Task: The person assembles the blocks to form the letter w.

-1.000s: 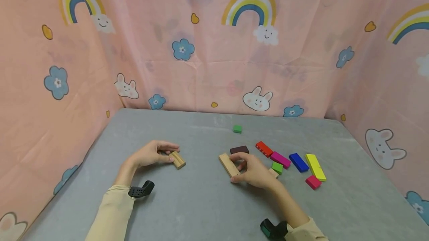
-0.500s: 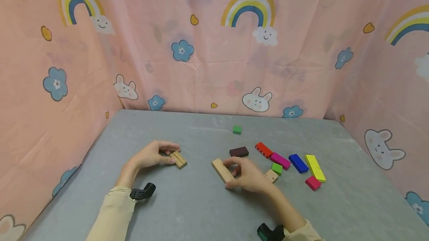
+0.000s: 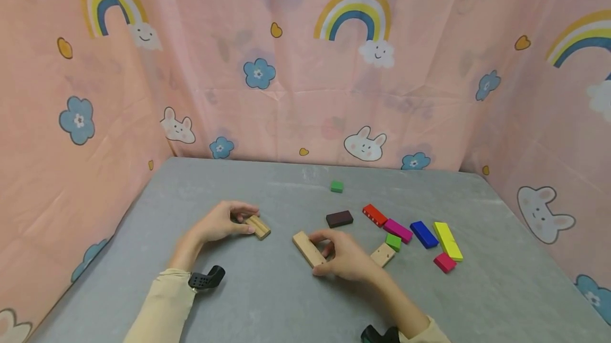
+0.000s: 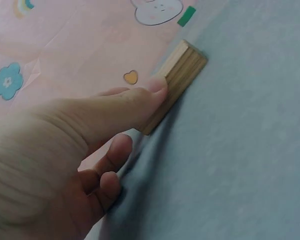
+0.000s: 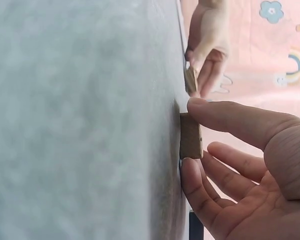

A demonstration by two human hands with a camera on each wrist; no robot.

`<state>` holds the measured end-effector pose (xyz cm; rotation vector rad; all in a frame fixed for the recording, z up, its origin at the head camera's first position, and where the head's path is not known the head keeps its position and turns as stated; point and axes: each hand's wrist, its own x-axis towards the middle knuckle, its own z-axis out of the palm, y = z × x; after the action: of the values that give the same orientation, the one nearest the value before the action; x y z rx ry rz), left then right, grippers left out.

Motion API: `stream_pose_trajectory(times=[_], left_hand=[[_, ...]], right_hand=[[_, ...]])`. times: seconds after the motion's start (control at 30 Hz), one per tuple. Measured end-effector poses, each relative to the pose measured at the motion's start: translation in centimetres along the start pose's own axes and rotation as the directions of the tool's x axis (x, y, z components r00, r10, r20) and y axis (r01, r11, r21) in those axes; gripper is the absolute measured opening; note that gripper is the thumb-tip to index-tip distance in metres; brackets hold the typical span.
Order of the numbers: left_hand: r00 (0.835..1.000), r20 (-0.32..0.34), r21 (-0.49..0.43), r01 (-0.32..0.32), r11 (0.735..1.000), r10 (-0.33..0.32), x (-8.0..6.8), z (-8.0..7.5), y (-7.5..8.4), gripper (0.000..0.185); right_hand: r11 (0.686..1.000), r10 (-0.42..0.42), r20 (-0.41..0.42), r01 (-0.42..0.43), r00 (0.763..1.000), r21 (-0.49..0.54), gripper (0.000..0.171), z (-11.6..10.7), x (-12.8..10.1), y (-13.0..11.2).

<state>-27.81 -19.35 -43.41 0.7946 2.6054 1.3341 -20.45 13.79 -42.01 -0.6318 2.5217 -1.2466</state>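
Thumb and fingers of my left hand (image 3: 221,222) pinch a pale wooden block (image 3: 259,227) with a groove along its length. In the left wrist view the thumb lies on this grooved block (image 4: 182,70) near one end. To the right, my right hand (image 3: 350,255) grips a plain, longer-looking wooden block (image 3: 306,247) flat on the table. The right wrist view has that block (image 5: 191,137) between thumb and fingertips, low against the tabletop. A gap separates the two held blocks. Another pale wooden block (image 3: 383,254) with small dots lies behind the right hand, partly covered.
Right of my right hand lie a dark brown block (image 3: 339,219), a dotted red block (image 3: 374,215), a magenta block (image 3: 398,230), a green block (image 3: 393,242), a blue block (image 3: 424,234), yellow blocks (image 3: 447,240) and a pinkish-red block (image 3: 445,263). Another green block (image 3: 337,186) sits farther back.
My right hand has slid its block leftward and nearer the body, uncovering more of the dotted wooden block. The left hand has shifted slightly right with its grooved block.
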Motion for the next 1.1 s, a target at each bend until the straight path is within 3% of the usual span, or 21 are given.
stream_pose_trajectory(times=[0.3, 0.57, 0.93, 1.1], left_hand=[[0.998, -0.051, 0.052, -0.025, 0.998, 0.028, 1.0, 2.1, 0.8, 0.047], [0.998, -0.033, 0.023, -0.047, 0.999, 0.048, 1.2, 3.1, 1.7, 0.047], [0.997, -0.079, -0.003, 0.018, 1.0, -0.018, 1.4, 3.8, 2.4, 0.039], [0.997, -0.075, 0.002, 0.019, 1.0, -0.019, 1.6, 4.0, 2.5, 0.038]], right_hand=[[1.0, 0.0, 0.016, 0.0, 1.0, -0.005, 0.059, 0.5, 0.0, -0.6], [0.999, 0.016, 0.036, -0.017, 0.999, 0.033, 0.063, 0.7, 0.0, -0.7], [0.996, -0.002, 0.042, -0.002, 0.999, 0.091, 0.06, 0.6, 0.1, -0.2], [0.996, -0.008, 0.026, 0.006, 1.0, 0.086, 0.056, 0.8, 0.0, -0.3]])
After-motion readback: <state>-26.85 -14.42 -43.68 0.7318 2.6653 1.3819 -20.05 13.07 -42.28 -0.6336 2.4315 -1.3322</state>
